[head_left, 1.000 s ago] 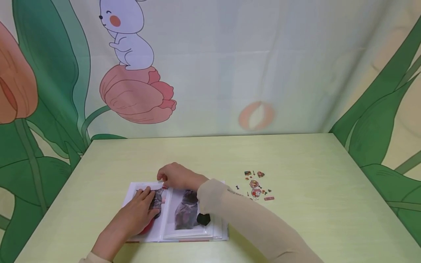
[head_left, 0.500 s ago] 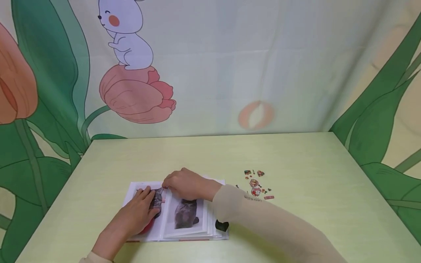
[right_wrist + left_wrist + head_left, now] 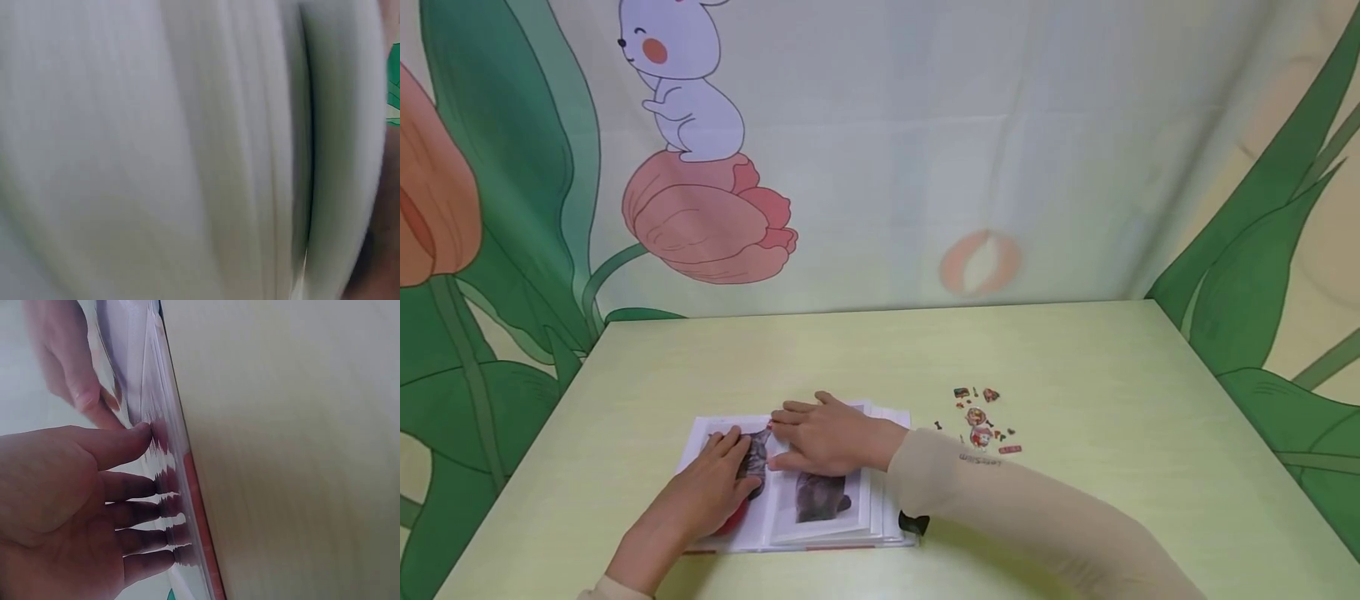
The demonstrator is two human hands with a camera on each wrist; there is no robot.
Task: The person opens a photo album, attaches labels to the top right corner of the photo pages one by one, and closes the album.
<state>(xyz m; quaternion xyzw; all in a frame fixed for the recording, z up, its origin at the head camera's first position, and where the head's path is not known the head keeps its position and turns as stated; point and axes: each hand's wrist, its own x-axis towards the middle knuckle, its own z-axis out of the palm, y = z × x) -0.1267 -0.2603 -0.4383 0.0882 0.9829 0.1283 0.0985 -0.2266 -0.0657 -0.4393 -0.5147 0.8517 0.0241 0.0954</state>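
Observation:
An open photo album (image 3: 778,533) lies on the table, with clear-sleeved pages. My left hand (image 3: 718,479) rests on its left page, fingers straight, over a picture of a grey striped cat (image 3: 756,462) and a red patch. In the left wrist view, the fingertips of that left hand (image 3: 69,500) touch the glossy page. My right hand (image 3: 831,437) lies with fingers extended across the upper right page and the fold, partly covering a dark furry animal picture (image 3: 822,500). A tiny red piece shows beside its fingertips. The right wrist view shows blurred page edges (image 3: 262,150).
Several small stickers (image 3: 980,435) lie scattered on the pale table (image 3: 1097,417), right of the album. A printed curtain (image 3: 865,167) hangs behind the table's far edge. A black device (image 3: 913,523) sits at the right wrist.
My right hand has moved slightly right and toward me from the fold's top. Its fingers, bent together earlier, are now spread over the page. The left hand stays in place.

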